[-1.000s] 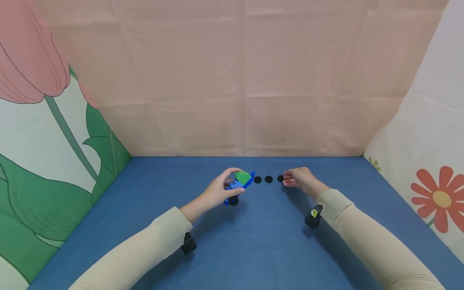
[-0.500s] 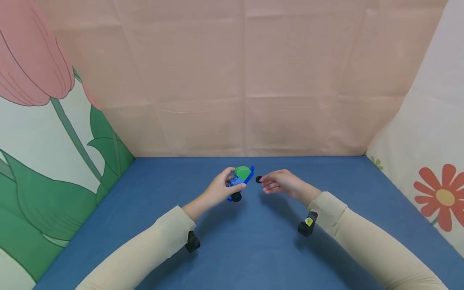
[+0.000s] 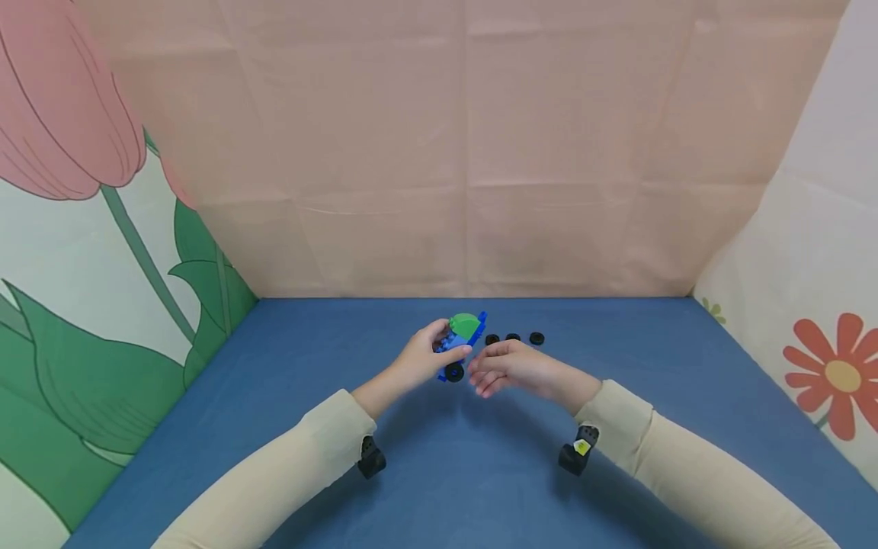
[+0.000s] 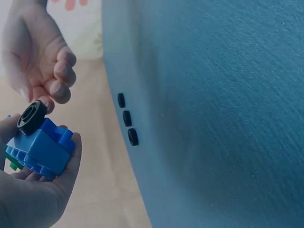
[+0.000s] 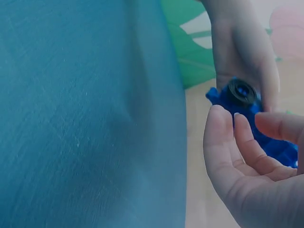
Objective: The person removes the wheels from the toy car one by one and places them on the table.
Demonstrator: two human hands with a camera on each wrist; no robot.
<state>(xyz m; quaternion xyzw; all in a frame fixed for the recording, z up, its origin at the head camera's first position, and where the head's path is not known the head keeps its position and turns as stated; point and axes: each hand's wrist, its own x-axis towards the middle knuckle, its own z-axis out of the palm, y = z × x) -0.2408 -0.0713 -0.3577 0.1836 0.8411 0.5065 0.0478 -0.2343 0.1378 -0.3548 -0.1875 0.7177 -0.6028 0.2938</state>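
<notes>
In the head view my left hand (image 3: 416, 360) grips a toy car (image 3: 461, 332) of blue blocks with a green top. One black wheel (image 4: 32, 118) is fitted on the car's side, seen close up in the left wrist view. My right hand (image 3: 524, 372) hovers just right of the car, its fingers loosely bent and nothing between them. From the right wrist, the wheel (image 5: 242, 92) appears just beyond the fingertips (image 5: 219, 114). Whether the right fingers touch the car cannot be told. My left hand's palm covers part of the blocks.
Three loose black wheels lie in a row on the blue table (image 3: 473, 473) behind my right hand; the rightmost wheel (image 3: 536, 338) shows fully. A pink-beige cloth (image 3: 439, 152) rises at the table's back edge, with printed flower panels at both sides.
My right hand has come left from the far end of the wheel row to beside the car, passing over the wheels. The left hand with the car has shifted slightly right.
</notes>
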